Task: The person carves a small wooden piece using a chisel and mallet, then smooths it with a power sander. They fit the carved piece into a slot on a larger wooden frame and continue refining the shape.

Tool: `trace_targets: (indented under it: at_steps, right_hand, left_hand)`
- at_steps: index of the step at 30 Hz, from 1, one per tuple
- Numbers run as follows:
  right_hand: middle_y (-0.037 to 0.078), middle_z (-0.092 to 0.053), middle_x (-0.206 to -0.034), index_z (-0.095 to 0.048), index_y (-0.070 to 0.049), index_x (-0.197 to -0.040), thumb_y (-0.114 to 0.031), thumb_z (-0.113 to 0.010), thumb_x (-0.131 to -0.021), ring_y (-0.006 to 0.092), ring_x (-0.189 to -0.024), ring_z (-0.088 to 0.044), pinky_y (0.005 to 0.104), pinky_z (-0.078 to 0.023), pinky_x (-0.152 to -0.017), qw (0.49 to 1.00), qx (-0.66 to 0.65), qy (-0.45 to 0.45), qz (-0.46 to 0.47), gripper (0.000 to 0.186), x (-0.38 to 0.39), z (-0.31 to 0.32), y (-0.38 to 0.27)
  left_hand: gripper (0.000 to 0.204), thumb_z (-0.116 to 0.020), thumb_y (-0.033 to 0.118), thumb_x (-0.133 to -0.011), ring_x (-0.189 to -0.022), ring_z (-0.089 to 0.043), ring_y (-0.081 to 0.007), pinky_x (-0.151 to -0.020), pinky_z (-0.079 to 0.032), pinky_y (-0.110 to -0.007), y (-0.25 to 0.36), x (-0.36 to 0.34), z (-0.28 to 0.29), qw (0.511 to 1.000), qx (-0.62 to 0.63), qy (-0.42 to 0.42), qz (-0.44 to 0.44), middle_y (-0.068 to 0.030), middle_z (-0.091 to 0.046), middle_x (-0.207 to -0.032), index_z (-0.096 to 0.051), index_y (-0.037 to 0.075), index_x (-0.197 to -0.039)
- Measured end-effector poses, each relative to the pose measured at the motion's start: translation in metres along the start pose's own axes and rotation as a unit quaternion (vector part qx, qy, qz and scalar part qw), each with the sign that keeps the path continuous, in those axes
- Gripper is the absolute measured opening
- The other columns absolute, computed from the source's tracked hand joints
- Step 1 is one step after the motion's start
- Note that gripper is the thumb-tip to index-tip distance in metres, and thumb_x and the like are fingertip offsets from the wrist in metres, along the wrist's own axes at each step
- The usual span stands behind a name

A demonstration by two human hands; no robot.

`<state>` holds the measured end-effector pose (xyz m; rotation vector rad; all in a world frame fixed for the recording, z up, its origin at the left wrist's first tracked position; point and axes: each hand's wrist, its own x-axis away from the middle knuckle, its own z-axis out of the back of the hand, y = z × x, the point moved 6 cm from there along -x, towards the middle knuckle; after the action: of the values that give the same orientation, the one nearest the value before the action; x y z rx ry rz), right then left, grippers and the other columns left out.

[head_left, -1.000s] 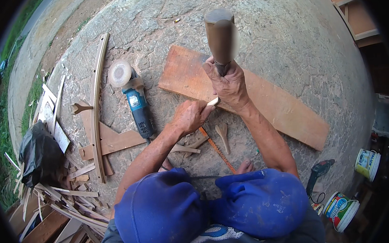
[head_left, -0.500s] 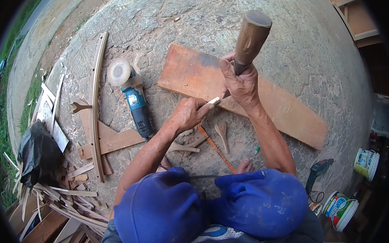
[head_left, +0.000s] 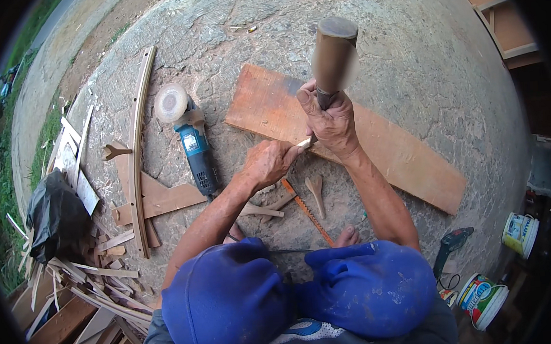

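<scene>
My right hand is closed round the metal neck of a wooden-handled chisel. The thick brown handle points up, slightly blurred, and most of the blade is hidden behind the hand. My left hand pinches a small pale wood piece. Its end lies at the near edge of a reddish-brown board, right by the right hand's fingertips. Close below the hands, a forked wooden piece and an orange saw blade rest on the rough ground.
To the left lie an angle grinder and a long curved wooden strip. Beyond them are a black plastic bag and a heap of wood offcuts. A drill and paint buckets stand at the lower right.
My right hand and the chisel have shifted left, and the handle top now sits further left. The left hand keeps nearly the same place with the wood piece.
</scene>
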<state>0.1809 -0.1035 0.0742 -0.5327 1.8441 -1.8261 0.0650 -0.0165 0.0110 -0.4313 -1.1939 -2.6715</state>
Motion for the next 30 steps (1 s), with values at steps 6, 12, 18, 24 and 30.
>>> trace_targets:
  at_steps: [6, 12, 18, 24, 30]
  right_hand:
    - [-0.006, -0.053, -0.066, -0.062, -0.005, -0.101, -0.026, -0.069, -0.101, 0.0011, -0.049, -0.049, 0.0212, -0.042, -0.043, 1.000, 0.009, -0.002, 0.027, 0.022, -0.003, -0.002, 0.002]
    - [0.002, -0.065, -0.084, -0.064, -0.003, -0.101, -0.016, -0.071, -0.099, 0.0095, -0.078, -0.059, 0.0285, -0.050, -0.070, 0.997, 0.064, -0.011, 0.030, 0.015, -0.002, -0.002, -0.004]
    - [0.001, -0.064, -0.083, -0.064, -0.003, -0.099, -0.017, -0.071, -0.099, 0.0086, -0.076, -0.057, 0.0279, -0.049, -0.070, 0.999, 0.046, -0.002, -0.010, 0.015, 0.010, 0.007, 0.015]
    - [-0.006, -0.053, -0.064, -0.062, -0.006, -0.101, -0.028, -0.070, -0.100, 0.0026, -0.048, -0.050, 0.0221, -0.042, -0.043, 0.999, -0.019, 0.035, 0.004, 0.023, 0.007, 0.013, -0.008]
    - [-0.006, -0.054, -0.066, -0.063, -0.007, -0.100, -0.029, -0.071, -0.100, 0.0016, -0.050, -0.050, 0.0216, -0.041, -0.043, 0.999, -0.032, 0.023, 0.011, 0.024, 0.007, 0.015, -0.007]
  left_hand:
    - [0.043, -0.053, 0.039, -0.105, -0.077, -0.068, -0.0426, -0.073, -0.052, -0.052, 0.000, 0.000, -0.002, 1.000, -0.008, 0.007, -0.013, -0.0237, -0.068, -0.079, -0.073, 0.002, -0.097]
    - [0.043, -0.056, 0.040, -0.104, -0.074, -0.068, -0.0414, -0.068, -0.051, -0.050, -0.001, 0.003, -0.002, 0.998, 0.019, 0.034, -0.039, -0.0231, -0.067, -0.076, -0.073, 0.002, -0.094]
    - [0.045, -0.056, 0.039, -0.105, -0.058, -0.053, -0.0288, -0.060, -0.046, -0.044, -0.007, -0.002, -0.016, 0.996, 0.091, -0.008, 0.011, -0.0185, -0.058, -0.065, -0.069, -0.002, -0.091]
    - [0.043, -0.060, 0.041, -0.100, -0.070, -0.065, -0.0369, -0.067, -0.050, -0.048, -0.018, 0.003, -0.014, 0.990, 0.138, -0.030, 0.024, -0.0216, -0.066, -0.075, -0.073, 0.001, -0.093]
    - [0.040, -0.064, 0.038, -0.099, -0.059, -0.058, -0.0229, -0.059, -0.046, -0.042, -0.012, 0.000, -0.015, 0.996, 0.087, -0.009, 0.011, -0.0156, -0.059, -0.064, -0.074, 0.000, -0.095]
